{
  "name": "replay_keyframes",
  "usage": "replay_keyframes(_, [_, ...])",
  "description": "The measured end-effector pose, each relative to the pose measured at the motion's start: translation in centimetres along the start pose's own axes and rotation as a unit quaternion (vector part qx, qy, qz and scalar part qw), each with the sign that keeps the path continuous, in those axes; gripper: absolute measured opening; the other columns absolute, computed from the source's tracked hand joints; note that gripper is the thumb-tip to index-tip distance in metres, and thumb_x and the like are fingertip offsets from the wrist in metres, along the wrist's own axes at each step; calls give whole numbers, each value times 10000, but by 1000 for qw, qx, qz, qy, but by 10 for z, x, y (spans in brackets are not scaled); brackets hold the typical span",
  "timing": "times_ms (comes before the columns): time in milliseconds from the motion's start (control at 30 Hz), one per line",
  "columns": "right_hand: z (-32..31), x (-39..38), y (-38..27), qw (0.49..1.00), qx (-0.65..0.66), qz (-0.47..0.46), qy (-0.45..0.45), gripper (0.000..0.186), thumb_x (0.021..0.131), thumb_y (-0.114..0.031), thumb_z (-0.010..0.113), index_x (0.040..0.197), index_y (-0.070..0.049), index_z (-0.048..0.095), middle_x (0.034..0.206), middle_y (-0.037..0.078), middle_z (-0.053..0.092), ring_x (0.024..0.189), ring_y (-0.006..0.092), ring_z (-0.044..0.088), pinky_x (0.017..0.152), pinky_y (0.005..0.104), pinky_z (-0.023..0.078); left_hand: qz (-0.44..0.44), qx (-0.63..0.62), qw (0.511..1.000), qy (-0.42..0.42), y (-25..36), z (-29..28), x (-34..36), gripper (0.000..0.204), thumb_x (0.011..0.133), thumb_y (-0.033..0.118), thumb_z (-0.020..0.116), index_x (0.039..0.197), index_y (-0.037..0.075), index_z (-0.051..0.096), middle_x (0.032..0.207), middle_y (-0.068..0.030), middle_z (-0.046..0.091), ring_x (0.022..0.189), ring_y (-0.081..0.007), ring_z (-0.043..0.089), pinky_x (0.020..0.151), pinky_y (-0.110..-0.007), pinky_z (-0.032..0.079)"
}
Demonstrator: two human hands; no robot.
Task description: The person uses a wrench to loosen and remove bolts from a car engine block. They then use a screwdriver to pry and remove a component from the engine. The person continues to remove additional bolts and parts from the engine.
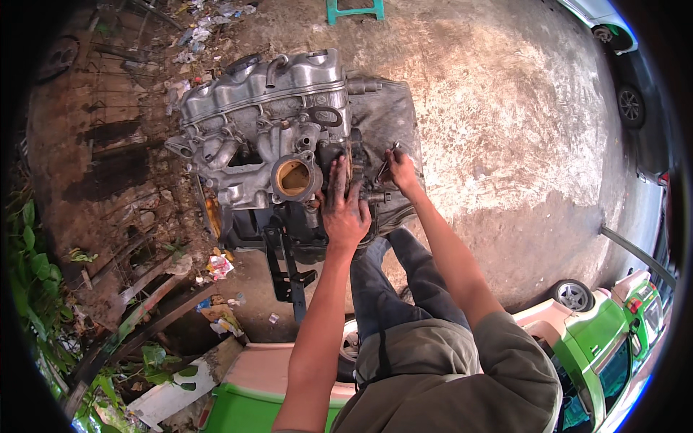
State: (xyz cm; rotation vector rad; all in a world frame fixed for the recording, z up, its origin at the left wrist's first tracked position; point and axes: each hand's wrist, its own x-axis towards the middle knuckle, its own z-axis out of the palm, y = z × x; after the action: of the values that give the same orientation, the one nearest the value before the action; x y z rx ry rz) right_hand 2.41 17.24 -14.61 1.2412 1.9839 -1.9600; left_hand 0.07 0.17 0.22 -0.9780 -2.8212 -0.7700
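Note:
A grey metal car engine [249,119] stands in front of me, its ribbed cover toward the far side. A round intake opening [296,178] faces up near its middle. My left hand [344,213] lies on the engine's near right part, fingers stretched out and slightly apart, with dark grime on them. At the engine's right end, my right hand [401,172] is closed around a slim metal tool that looks like a wrench [382,172]. Its fingers hide part of that tool, and I cannot make out what its end touches. A dark, greasy cover [393,108] spreads beneath and beside the engine's right end.
A black bracket [285,270] juts from the engine's near side. Rubble and litter [220,265] line the left, beside green plants [40,267]. A green stool [355,10] stands at the far side. Green vehicles [613,339] and a loose wheel [574,294] are near right.

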Motion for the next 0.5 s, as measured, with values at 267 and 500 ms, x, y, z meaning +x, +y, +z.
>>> replay_keyframes(267, [9, 35, 15, 959, 208, 103, -161, 370, 997, -292, 555, 1080, 66, 507, 737, 153, 623, 532, 262, 667, 457, 353, 572, 6, 1, 1000, -9, -1, 0, 0, 249, 769, 49, 529, 980, 15, 657, 1560, -159, 331, 1435, -350, 343, 1149, -507, 264])
replay_keyframes(500, [23, 39, 6, 979, 104, 123, -123, 365, 988, -245, 565, 1127, 92, 540, 811, 200, 661, 555, 291, 679, 435, 395, 573, -4, -13, 1000, -11, 0, 0, 1, 264, 766, 45, 531, 1000, 12, 649, 1560, -163, 331, 1435, -354, 341, 1148, -512, 261])
